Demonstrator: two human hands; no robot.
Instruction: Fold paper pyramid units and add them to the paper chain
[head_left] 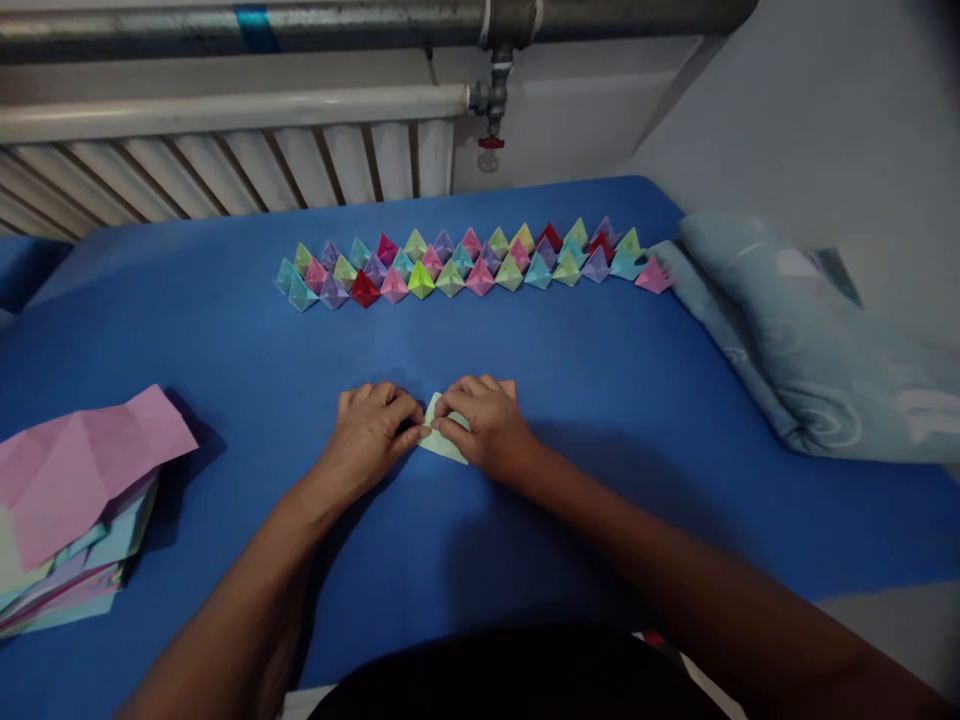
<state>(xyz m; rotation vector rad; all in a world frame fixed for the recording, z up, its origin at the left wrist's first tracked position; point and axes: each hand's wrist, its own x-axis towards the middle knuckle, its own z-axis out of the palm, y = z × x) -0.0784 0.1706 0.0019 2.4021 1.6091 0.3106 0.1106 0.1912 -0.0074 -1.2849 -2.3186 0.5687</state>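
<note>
A small piece of pale green folded paper (445, 446) lies on the blue surface in front of me, between my two hands. My left hand (373, 425) pinches its left edge between thumb and fingers. From the other side my right hand (484, 425) grips the paper, thumb and forefinger close to the left thumb. The right fingers cover part of the sheet, so its full shape is hidden. Beyond my hands stand rows of folded paper pieces (451, 279) with pointed tops, in pink, green, blue, purple, red and yellow.
A stack of coloured paper sheets (86, 560) lies at the left, a creased pink sheet (97, 465) on top. At the right rests a folded grey-green blanket (780, 330). Behind the blue surface (390, 345) are a white radiator (247, 165), a metal pipe (360, 25) and a red-handled valve (491, 143).
</note>
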